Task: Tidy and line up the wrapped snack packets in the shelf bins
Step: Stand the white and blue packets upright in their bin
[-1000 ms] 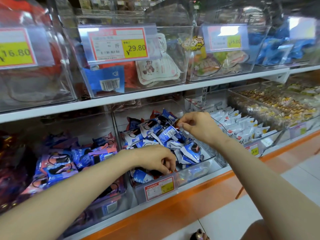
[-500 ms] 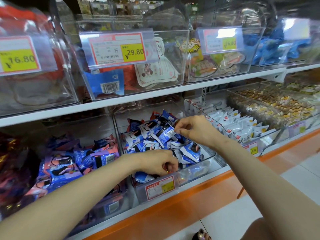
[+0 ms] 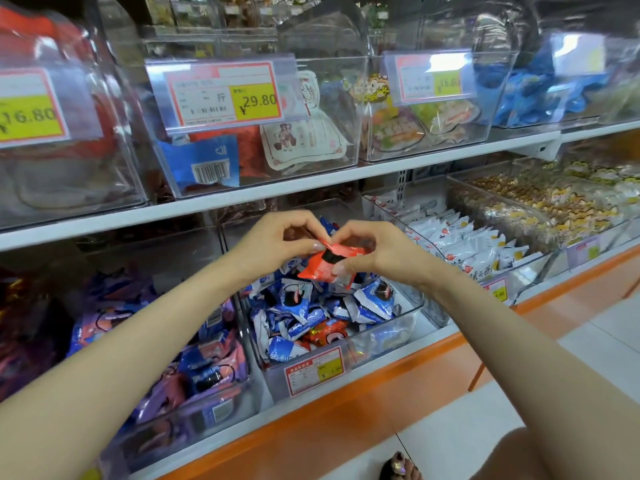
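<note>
Red snack packet is pinched at its upper edge by the thumb and fingertips of the left hand, and at its right end by the curled fingers of the right hand. Both grips are narrow and closed on the wrapper only. The packet is held just above the middle bin.

The packet is judged light, soft and crinkly, with a slick film. It is best taken by the crimped end seals, so that the contents are not crushed.

One red packet is held. A second red packet is seen inside the middle bin, near its front wall, among a heap of blue packets too numerous to be counted. One bin of purple packets is located left of the middle bin, and one bin of white packets right of it.
</note>
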